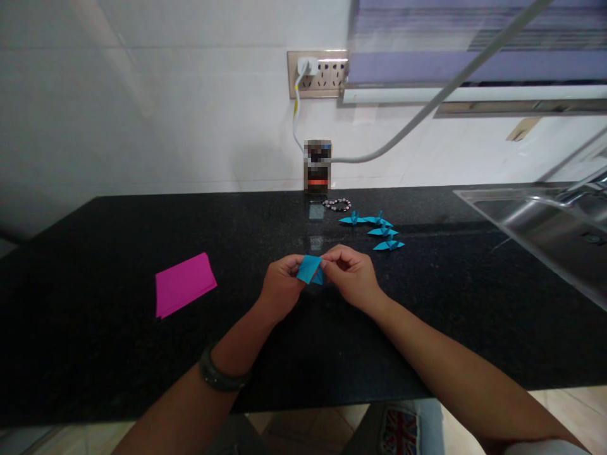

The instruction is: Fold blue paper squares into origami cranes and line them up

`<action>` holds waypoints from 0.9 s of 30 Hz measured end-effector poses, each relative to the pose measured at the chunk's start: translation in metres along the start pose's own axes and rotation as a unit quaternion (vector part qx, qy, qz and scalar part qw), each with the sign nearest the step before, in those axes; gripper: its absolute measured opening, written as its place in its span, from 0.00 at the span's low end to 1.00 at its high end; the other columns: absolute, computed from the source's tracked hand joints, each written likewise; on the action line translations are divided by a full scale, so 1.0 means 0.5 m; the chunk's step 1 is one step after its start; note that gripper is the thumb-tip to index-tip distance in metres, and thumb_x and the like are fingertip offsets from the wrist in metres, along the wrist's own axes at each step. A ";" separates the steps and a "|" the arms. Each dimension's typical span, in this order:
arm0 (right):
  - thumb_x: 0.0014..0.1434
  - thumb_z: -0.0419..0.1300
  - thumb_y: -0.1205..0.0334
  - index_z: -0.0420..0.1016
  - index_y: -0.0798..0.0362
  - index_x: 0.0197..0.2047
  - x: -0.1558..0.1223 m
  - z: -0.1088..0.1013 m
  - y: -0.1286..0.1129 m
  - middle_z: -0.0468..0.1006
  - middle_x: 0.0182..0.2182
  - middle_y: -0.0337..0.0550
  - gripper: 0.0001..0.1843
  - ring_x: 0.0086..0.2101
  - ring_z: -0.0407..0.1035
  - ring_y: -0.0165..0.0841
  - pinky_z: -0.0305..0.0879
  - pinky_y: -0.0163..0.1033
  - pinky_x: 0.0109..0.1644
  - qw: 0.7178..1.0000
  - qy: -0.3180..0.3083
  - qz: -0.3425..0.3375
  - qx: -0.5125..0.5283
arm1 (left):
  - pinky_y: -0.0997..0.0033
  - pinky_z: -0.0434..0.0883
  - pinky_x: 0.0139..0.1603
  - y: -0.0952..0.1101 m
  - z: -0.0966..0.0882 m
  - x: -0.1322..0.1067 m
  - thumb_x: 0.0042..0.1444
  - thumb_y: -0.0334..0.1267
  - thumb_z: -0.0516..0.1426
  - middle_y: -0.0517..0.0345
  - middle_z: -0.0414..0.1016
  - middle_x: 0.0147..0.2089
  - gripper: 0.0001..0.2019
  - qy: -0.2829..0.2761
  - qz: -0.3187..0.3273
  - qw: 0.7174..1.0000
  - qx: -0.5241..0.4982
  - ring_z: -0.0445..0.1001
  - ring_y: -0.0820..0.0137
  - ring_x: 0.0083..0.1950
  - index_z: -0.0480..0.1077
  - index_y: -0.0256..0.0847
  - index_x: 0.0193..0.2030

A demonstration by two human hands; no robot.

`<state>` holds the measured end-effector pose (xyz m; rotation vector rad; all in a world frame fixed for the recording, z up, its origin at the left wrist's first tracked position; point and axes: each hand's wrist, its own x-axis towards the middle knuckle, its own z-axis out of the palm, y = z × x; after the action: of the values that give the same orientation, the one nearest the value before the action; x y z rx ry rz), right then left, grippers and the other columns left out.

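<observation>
A small blue piece of folded origami paper (308,269) is held up between my two hands, just above the black counter. My left hand (283,285) pinches its left side. At the right edge, the thumb and fingertips of my right hand (353,276) are closed on a flap of the same paper. Part of the paper is hidden by the fingers. Beyond my right hand, several blue origami cranes (389,245) sit on the counter in a loose group.
A stack of magenta paper (184,284) lies to the left on the black counter (95,354). Behind the cranes rests a beaded bracelet (337,205). A blurred dark box (317,167) with cables stands against the wall, below a socket strip (317,74). At right is a steel sink (535,221).
</observation>
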<state>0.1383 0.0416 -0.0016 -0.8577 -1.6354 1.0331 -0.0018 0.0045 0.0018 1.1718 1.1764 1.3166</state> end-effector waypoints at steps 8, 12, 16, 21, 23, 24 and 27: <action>0.51 0.56 0.61 0.71 0.56 0.28 0.002 -0.003 -0.007 0.68 0.23 0.38 0.07 0.21 0.62 0.25 0.60 0.31 0.24 0.999 -0.023 0.035 -0.006 | 0.73 0.67 0.33 0.002 -0.006 0.001 0.43 0.36 0.61 0.58 0.74 0.28 0.09 -0.017 -0.029 0.999 -0.029 0.70 0.75 0.28 0.70 0.34 0.32; 0.54 0.53 0.60 0.70 0.56 0.30 0.001 -0.004 -0.007 0.68 0.24 0.38 0.09 0.20 0.62 0.25 0.60 0.31 0.22 0.997 -0.050 0.057 0.011 | 0.74 0.66 0.30 0.001 -0.012 0.003 0.44 0.38 0.61 0.60 0.71 0.27 0.10 -0.028 -0.054 0.997 -0.057 0.68 0.75 0.27 0.69 0.35 0.33; 0.51 0.56 0.62 0.68 0.53 0.42 0.002 -0.006 -0.001 0.68 0.28 0.39 0.13 0.23 0.62 0.25 0.60 0.31 0.24 0.998 -0.054 0.020 0.024 | 0.75 0.66 0.29 0.005 -0.015 0.004 0.45 0.37 0.60 0.60 0.70 0.30 0.15 -0.028 -0.051 0.997 -0.059 0.68 0.76 0.28 0.66 0.38 0.41; 0.49 0.58 0.64 0.70 0.54 0.29 0.002 -0.004 0.009 0.68 0.26 0.39 0.03 0.25 0.61 0.26 0.58 0.31 0.26 0.995 -0.036 -0.036 -0.087 | 0.74 0.67 0.28 0.009 -0.009 0.002 0.45 0.33 0.58 0.62 0.69 0.28 0.22 -0.023 -0.028 0.999 0.011 0.69 0.75 0.26 0.58 0.40 0.49; 0.50 0.57 0.63 0.68 0.54 0.27 0.000 0.000 0.015 0.67 0.23 0.37 0.03 0.24 0.60 0.26 0.57 0.31 0.25 0.994 -0.025 -0.012 -0.105 | 0.72 0.69 0.30 0.006 -0.007 0.003 0.45 0.32 0.58 0.62 0.69 0.29 0.24 -0.003 -0.021 1.000 0.016 0.70 0.74 0.27 0.56 0.41 0.49; 0.50 0.56 0.63 0.68 0.54 0.27 -0.001 0.002 0.017 0.67 0.22 0.37 0.04 0.23 0.60 0.25 0.56 0.31 0.25 0.994 -0.025 0.000 -0.110 | 0.71 0.69 0.31 0.004 -0.008 0.003 0.45 0.32 0.57 0.62 0.69 0.30 0.24 0.009 -0.014 1.000 0.017 0.70 0.74 0.28 0.55 0.41 0.50; 0.51 0.55 0.63 0.67 0.54 0.26 -0.006 0.008 0.018 0.65 0.20 0.35 0.05 0.22 0.58 0.25 0.55 0.30 0.24 0.991 -0.040 0.027 -0.121 | 0.71 0.70 0.31 -0.002 -0.012 0.008 0.45 0.33 0.58 0.61 0.70 0.31 0.24 0.062 0.020 0.997 0.028 0.71 0.74 0.28 0.55 0.41 0.50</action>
<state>0.1358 0.0415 -0.0115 -1.0369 -1.8411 0.9286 -0.0080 0.0083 0.0004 1.1728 1.2913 1.4126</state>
